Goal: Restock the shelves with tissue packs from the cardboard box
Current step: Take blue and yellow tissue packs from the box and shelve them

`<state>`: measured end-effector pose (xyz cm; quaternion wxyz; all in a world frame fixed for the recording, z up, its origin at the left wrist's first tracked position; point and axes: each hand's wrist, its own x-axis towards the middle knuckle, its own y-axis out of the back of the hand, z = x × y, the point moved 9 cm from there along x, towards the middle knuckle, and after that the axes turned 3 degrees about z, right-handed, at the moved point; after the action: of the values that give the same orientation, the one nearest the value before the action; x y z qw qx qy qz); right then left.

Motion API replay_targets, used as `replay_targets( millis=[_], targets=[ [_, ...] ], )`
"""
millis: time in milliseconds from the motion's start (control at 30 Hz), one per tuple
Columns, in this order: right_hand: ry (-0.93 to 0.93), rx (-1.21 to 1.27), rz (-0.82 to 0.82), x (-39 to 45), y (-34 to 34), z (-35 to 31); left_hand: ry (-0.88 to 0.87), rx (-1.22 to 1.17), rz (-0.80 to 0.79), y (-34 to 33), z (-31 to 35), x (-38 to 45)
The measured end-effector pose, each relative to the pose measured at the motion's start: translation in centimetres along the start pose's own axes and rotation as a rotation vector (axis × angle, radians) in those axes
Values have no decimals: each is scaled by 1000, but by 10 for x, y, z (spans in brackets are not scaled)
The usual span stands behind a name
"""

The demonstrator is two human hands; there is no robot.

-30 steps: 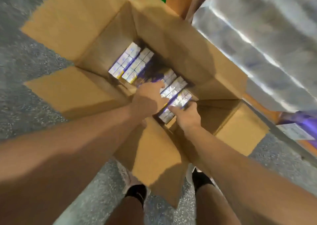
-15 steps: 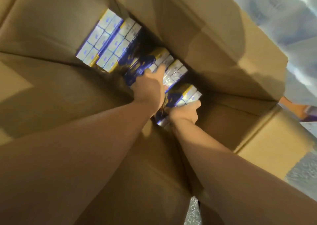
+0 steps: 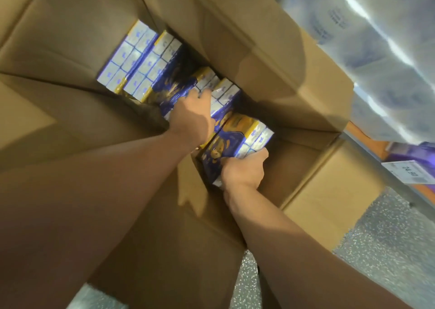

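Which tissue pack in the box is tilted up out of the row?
The tissue pack nearest the box's right wall, in the right hand's grip. It is raised and angled, while the other packs sit packed flat.

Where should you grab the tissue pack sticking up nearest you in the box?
Probably by its near lower end, from your side: the tissue pack is tilted up out of the row, and the right hand grips there already. The cardboard box wall crowds its far side.

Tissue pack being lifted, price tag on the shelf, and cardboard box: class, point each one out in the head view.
tissue pack (image 3: 231,141): head view, its dark blue printed face.
price tag (image 3: 410,175): head view, its white label face.
cardboard box (image 3: 277,73): head view, its far inner wall.
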<state>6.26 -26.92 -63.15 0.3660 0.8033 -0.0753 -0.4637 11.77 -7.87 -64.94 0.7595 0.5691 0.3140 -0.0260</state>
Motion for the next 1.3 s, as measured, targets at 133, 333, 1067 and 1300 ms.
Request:
replay_targets(
  millis=[133, 333, 1067, 1300],
  targets=[
    [52, 3, 19, -42, 44, -30, 53, -242, -22, 71, -19, -27],
    [190, 67, -56, -141, 139, -108, 6, -483, 6, 231, -40, -105],
    [1394, -86, -1305, -778, 435, -214, 629, -499, 841, 692, -163, -861],
    [2287, -546, -1413, -1063, 461, -33, 952, -381, 1042, 650, -157, -1222]
  ],
)
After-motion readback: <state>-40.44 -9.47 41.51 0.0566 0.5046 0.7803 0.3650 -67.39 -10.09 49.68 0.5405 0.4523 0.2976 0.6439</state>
